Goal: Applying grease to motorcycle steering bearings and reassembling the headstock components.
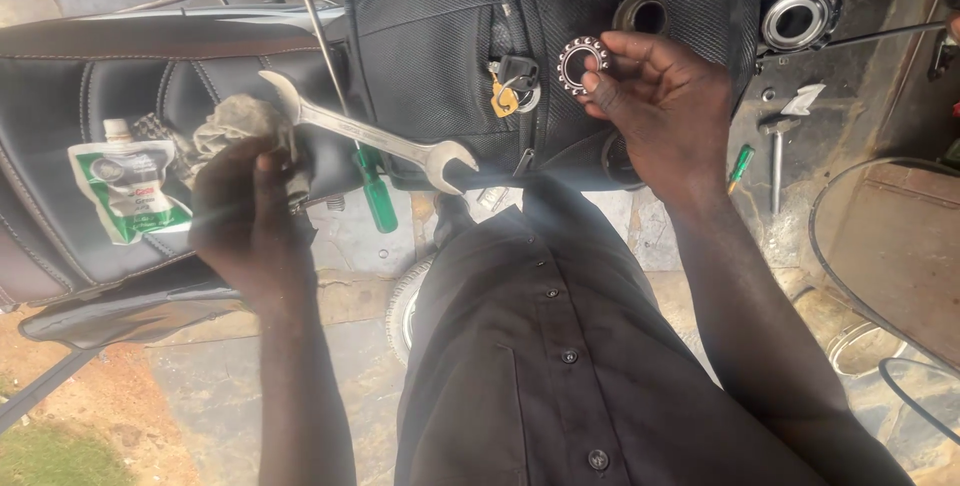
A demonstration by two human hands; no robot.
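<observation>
Your right hand (660,96) pinches the ball-bearing ring (583,65) above the black seat (120,66), your left hand (250,216) clutches a rag (235,121) beside the spanner (370,134); inspection step, wiping judged next.

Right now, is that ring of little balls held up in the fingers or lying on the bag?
Held up: the right hand pinches the bearing ring between fingertips, above the black bag.
</observation>
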